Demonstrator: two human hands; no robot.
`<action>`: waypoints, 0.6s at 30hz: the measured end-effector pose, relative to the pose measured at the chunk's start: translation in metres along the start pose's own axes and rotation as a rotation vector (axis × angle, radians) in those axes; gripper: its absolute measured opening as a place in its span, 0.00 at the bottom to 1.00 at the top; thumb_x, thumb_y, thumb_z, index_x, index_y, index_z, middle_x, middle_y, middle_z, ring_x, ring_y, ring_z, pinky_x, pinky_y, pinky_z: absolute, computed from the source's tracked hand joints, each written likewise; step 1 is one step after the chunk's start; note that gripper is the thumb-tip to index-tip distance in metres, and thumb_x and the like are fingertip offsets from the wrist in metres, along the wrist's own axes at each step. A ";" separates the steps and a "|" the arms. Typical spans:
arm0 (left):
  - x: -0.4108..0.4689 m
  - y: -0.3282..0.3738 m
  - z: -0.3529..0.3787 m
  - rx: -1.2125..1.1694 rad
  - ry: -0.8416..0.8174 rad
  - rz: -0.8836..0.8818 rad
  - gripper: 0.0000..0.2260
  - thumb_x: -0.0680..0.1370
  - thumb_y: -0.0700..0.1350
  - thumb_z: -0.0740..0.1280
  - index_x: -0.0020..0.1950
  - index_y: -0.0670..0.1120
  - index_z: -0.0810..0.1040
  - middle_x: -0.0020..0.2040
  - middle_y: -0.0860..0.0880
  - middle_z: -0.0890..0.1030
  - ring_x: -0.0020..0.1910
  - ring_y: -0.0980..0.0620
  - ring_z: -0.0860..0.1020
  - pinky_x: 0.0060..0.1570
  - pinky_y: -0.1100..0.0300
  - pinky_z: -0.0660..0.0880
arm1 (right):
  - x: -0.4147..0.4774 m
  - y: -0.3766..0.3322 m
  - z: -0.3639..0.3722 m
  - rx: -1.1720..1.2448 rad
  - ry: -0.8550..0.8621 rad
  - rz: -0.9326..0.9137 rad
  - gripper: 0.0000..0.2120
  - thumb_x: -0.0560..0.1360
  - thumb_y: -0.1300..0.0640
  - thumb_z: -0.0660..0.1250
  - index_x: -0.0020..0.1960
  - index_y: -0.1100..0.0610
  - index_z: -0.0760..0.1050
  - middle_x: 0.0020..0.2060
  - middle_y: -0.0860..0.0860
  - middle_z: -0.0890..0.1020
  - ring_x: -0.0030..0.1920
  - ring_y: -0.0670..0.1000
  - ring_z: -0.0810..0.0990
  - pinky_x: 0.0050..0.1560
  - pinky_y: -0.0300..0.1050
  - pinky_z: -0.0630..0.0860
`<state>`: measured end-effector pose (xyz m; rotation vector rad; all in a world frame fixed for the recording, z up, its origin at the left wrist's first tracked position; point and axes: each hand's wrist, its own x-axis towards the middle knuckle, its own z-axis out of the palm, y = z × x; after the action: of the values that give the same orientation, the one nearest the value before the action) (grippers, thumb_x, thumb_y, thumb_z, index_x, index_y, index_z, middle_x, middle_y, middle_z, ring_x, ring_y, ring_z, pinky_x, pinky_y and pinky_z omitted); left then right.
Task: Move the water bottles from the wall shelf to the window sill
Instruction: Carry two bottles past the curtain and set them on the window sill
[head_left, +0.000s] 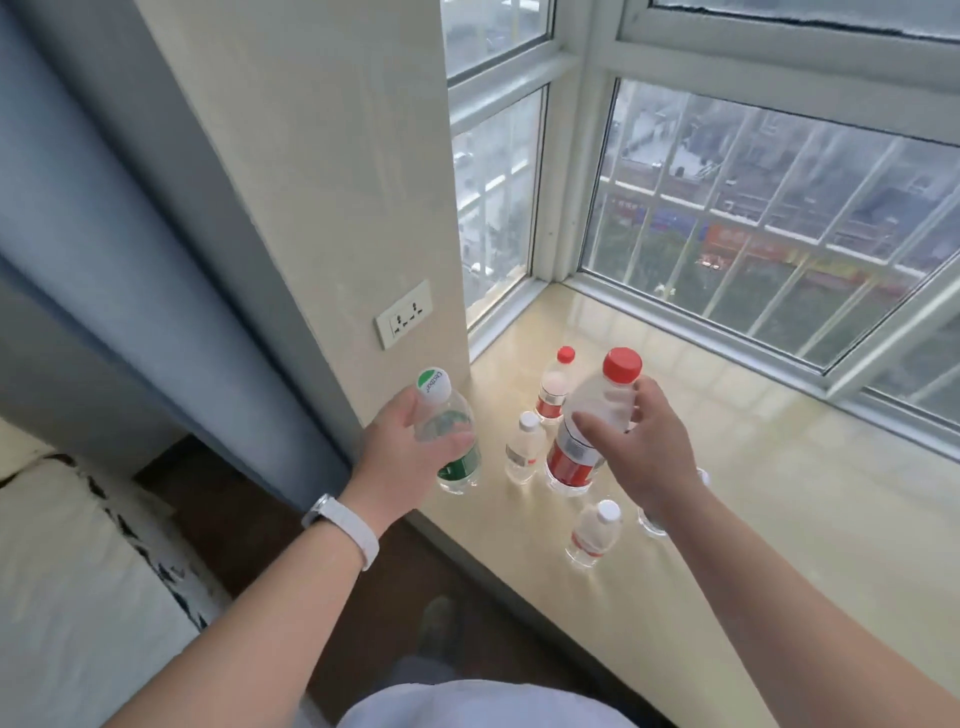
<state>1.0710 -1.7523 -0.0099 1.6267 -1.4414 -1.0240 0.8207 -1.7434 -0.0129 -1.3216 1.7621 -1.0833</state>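
My left hand (402, 452) grips a clear bottle with a green label and a white-green cap (451, 441), its base at the left end of the beige window sill (753, 493). My right hand (639, 447) holds a larger red-capped, red-labelled bottle (587, 426) tilted over the sill. Standing on the sill are a small red-capped bottle (556, 384), a small white-capped bottle (523, 449) and another white-capped bottle (595, 532). One more bottle (652, 522) is mostly hidden behind my right forearm. The wall shelf is not in view.
A wall socket (404, 314) sits on the beige wall left of the sill. Barred windows (753, 234) close the sill at the back and left. A blue curtain (156, 260) hangs at the left, with a bed (78, 571) below it.
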 end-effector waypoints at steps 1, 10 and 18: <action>0.020 -0.001 -0.009 0.007 -0.033 0.010 0.11 0.69 0.48 0.78 0.45 0.54 0.77 0.47 0.57 0.81 0.46 0.63 0.78 0.43 0.68 0.75 | 0.008 -0.003 0.008 -0.006 0.023 0.011 0.19 0.69 0.50 0.74 0.57 0.47 0.73 0.49 0.42 0.80 0.50 0.45 0.78 0.46 0.43 0.73; 0.160 0.005 -0.041 0.015 -0.232 0.163 0.11 0.68 0.50 0.76 0.46 0.56 0.77 0.48 0.55 0.81 0.51 0.53 0.79 0.54 0.50 0.78 | 0.055 -0.040 0.055 -0.053 0.212 0.101 0.20 0.69 0.49 0.74 0.58 0.46 0.72 0.50 0.39 0.79 0.51 0.40 0.77 0.47 0.40 0.72; 0.219 0.023 0.006 -0.029 -0.348 0.205 0.16 0.68 0.48 0.77 0.44 0.68 0.76 0.46 0.58 0.81 0.49 0.51 0.81 0.54 0.49 0.78 | 0.087 -0.036 0.045 -0.052 0.319 0.174 0.21 0.65 0.45 0.74 0.55 0.43 0.71 0.46 0.37 0.79 0.48 0.39 0.78 0.47 0.42 0.75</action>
<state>1.0688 -1.9727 -0.0128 1.2904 -1.7697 -1.2431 0.8521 -1.8423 -0.0030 -1.0440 2.1075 -1.2059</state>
